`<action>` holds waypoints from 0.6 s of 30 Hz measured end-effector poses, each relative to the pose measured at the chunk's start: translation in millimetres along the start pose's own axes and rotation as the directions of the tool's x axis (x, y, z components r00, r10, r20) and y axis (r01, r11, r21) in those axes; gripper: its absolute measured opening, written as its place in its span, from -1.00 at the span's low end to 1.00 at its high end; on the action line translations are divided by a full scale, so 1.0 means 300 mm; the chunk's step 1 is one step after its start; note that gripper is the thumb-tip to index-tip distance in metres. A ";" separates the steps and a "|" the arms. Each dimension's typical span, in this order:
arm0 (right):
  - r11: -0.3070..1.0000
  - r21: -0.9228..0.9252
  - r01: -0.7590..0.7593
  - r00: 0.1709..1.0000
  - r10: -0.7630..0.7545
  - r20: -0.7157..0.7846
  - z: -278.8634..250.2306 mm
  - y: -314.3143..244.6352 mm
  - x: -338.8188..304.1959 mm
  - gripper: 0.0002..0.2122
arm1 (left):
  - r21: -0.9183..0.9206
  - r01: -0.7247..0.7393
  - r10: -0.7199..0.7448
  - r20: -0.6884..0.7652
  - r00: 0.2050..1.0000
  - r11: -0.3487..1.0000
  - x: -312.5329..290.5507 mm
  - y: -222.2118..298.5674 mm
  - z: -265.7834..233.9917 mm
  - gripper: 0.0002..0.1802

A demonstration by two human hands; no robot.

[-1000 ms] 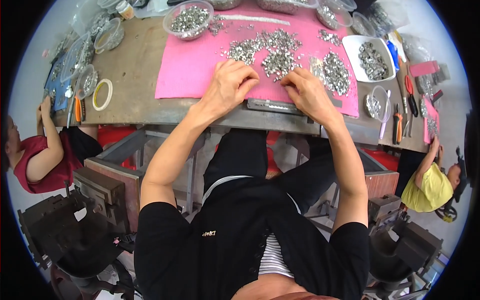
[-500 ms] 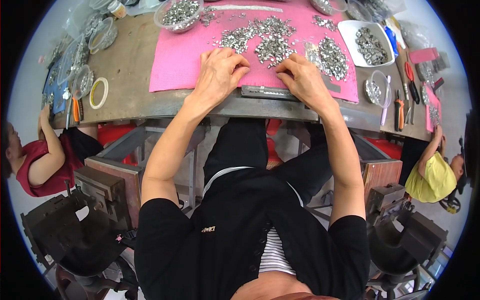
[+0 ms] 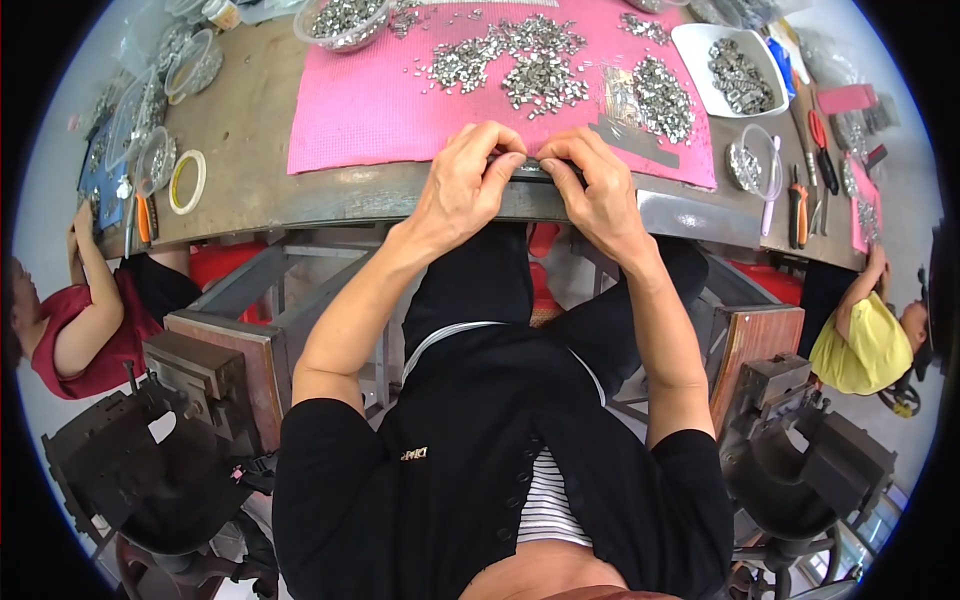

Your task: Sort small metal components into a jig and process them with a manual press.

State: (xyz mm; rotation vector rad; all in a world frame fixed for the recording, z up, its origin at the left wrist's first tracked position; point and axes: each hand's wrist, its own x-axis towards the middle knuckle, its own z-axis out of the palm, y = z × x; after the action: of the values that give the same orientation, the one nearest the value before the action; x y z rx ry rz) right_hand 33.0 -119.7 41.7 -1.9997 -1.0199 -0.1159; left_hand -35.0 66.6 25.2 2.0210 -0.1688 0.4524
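Note:
My left hand (image 3: 465, 190) and my right hand (image 3: 598, 185) meet over the table's front edge, fingers bent and thumbs close to the index fingertips. Between them shows a short stretch of a dark metal bar (image 3: 531, 171) with small shiny pieces along it; my hands cover its ends. Whatever the fingertips pinch is too small or hidden to make out. Just beyond lies a pink mat (image 3: 370, 130) carrying a heap of small silvery metal pieces (image 3: 540, 85). To the right, a second heap of such pieces (image 3: 662, 100) lies beside a dark flat strip (image 3: 635, 147).
A clear bowl of metal pieces (image 3: 343, 25) stands at the back left, a white tray (image 3: 690, 50) at the back right. Right of the mat are a clear cup (image 3: 750, 165) and orange-handled pliers (image 3: 798, 212). Tape (image 3: 188, 182) lies left. Two people sit at either side.
Both hands have come closer together and nearer to me, over the metal bar. Half a second ago they were apart, by the near side of the heap.

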 end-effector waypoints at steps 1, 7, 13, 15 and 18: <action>1.000 -0.018 0.004 1.000 -0.004 -0.023 0.006 0.001 -0.004 -0.92 | 0.002 0.002 -0.002 -0.001 1.000 1.000 -0.010 -0.002 0.007 -0.90; 0.989 -0.115 0.098 0.988 -0.110 -0.105 0.035 0.013 -0.013 -0.89 | 0.003 -0.039 0.039 -0.043 0.998 0.999 -0.028 -0.028 0.043 -0.90; 0.974 -0.185 0.132 0.979 -0.158 -0.131 0.043 0.012 -0.010 -0.87 | 0.101 -0.133 0.138 -0.042 0.990 0.986 -0.018 -0.031 0.045 -0.86; 0.972 -0.188 0.143 0.976 -0.169 -0.134 0.043 0.007 -0.011 -0.87 | 0.177 -0.171 0.183 -0.051 0.982 0.969 -0.018 -0.024 0.041 -0.83; 0.976 -0.185 0.115 0.980 -0.142 -0.142 0.047 0.011 -0.028 -0.86 | 0.245 -0.203 0.228 -0.076 0.971 0.948 -0.028 -0.001 0.046 -0.80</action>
State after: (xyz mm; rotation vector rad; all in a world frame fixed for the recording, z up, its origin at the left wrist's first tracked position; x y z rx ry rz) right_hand 25.9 -115.5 27.2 -2.0449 -1.0693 -0.4386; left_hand -39.3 54.0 16.1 2.2154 -0.2859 0.7446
